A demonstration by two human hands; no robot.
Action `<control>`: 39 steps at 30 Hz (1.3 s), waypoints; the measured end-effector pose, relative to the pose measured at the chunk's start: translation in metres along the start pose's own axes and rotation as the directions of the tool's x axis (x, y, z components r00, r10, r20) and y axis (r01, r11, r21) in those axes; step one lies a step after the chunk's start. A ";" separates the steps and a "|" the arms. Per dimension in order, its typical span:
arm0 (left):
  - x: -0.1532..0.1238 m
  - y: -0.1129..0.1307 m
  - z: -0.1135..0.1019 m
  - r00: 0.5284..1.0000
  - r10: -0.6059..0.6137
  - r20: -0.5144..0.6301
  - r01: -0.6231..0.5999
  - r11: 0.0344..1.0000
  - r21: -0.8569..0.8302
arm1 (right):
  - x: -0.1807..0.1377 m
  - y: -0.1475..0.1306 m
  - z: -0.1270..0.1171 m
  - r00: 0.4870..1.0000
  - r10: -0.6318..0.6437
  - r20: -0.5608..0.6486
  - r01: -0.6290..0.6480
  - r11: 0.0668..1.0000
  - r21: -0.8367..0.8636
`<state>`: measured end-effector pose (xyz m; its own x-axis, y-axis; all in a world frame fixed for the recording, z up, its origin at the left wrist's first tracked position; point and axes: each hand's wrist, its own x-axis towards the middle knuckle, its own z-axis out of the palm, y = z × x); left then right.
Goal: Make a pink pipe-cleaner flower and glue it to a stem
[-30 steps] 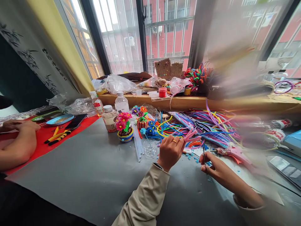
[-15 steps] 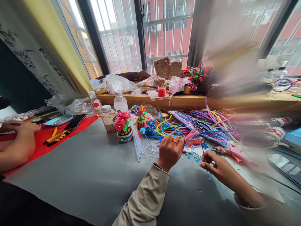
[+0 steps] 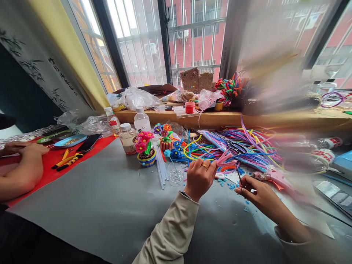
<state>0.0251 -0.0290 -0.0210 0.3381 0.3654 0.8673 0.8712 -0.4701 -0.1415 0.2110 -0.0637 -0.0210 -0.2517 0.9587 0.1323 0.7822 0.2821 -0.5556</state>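
Observation:
My left hand [image 3: 200,179] is closed around a small bunch of pink pipe cleaners [image 3: 224,157], whose fuzzy ends stick out past the fingers to the right. A thin dark pointed tool [image 3: 238,175] stands up from my right hand [image 3: 257,192], pinched between thumb and fingers. Whether it is slim scissors or tweezers cannot be made out. Its tip is beside the pink ends, apart from my left hand. Blue fluff clippings [image 3: 230,186] lie scattered below and between both hands. Behind them spreads a heap of coloured pipe cleaners [image 3: 247,154], with black-handled scissors [image 3: 235,147] on top.
Potted pipe-cleaner flowers [image 3: 146,159], clear glue sticks [image 3: 161,170] and bottles [image 3: 128,139] stand or lie left of centre. A pink glue gun [image 3: 277,176] is on the right, near a phone [image 3: 334,196]. At far left, another person's arm [image 3: 24,172] rests on red cloth.
The dark tool in my right hand has tilted slightly, its top leaning more to the left. My left hand keeps its hold on the pink pipe cleaners. The whole view has shifted a little.

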 end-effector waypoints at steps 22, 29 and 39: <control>-0.001 0.003 0.001 1.000 -0.018 -0.003 0.018 0.999 -0.038 | 0.001 -0.002 -0.003 0.998 0.062 -0.027 -0.062 0.998 0.008; -0.001 0.005 0.001 0.999 -0.041 0.000 0.040 0.998 -0.041 | 0.000 -0.002 -0.001 0.994 0.041 -0.103 -0.042 0.999 -0.006; -0.002 0.005 0.003 0.998 -0.063 0.010 0.064 0.997 -0.040 | 0.000 -0.004 -0.003 0.997 0.006 -0.083 0.005 0.992 0.126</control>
<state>0.0299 -0.0299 -0.0245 0.2858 0.4021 0.8699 0.8758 -0.4779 -0.0668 0.2095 -0.0642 -0.0167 -0.1992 0.9600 0.1966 0.7027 0.2798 -0.6542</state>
